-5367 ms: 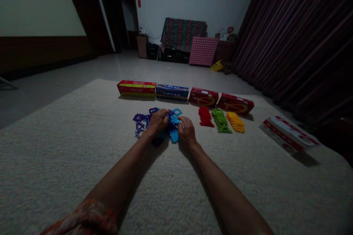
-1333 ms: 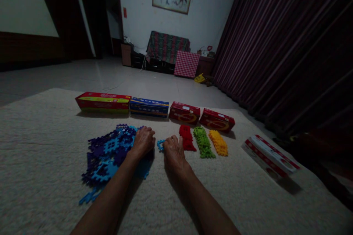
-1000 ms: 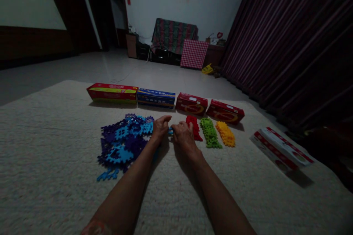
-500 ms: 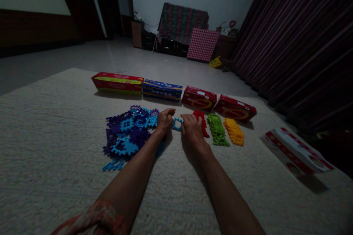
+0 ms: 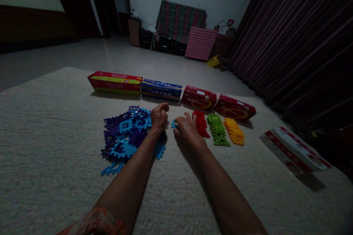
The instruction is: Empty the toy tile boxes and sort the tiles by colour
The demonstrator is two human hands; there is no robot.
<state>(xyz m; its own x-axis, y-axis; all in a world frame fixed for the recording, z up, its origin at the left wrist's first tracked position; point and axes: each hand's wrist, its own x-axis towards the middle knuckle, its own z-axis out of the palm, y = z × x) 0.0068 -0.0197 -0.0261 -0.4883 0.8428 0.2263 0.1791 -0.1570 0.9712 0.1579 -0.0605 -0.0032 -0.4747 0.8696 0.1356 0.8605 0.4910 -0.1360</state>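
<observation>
Between my hands, a light blue interlocking toy piece (image 5: 173, 124) lies low at the mat, mostly covered by my right hand (image 5: 188, 128). Thumb and index finger close on that piece, while the other fingers stick out toward a row of red interlocking pieces (image 5: 200, 123). My left hand (image 5: 159, 119) is curled at the right edge of a loose pile of purple and light blue pieces (image 5: 125, 126). Its upper finger points right; the inside of the hand is hidden.
Green pieces (image 5: 217, 129) and yellow pieces (image 5: 234, 131) stand in rows beyond the red ones. Behind them line up a red-yellow box (image 5: 116, 82), a blue box (image 5: 161, 90) and two dark red boxes (image 5: 198, 97). A white-red box (image 5: 295, 150) sits on the mat's right.
My left hand has moved left, away from the light blue piece and toward the pile. My right hand has slid left, covering more of that piece.
</observation>
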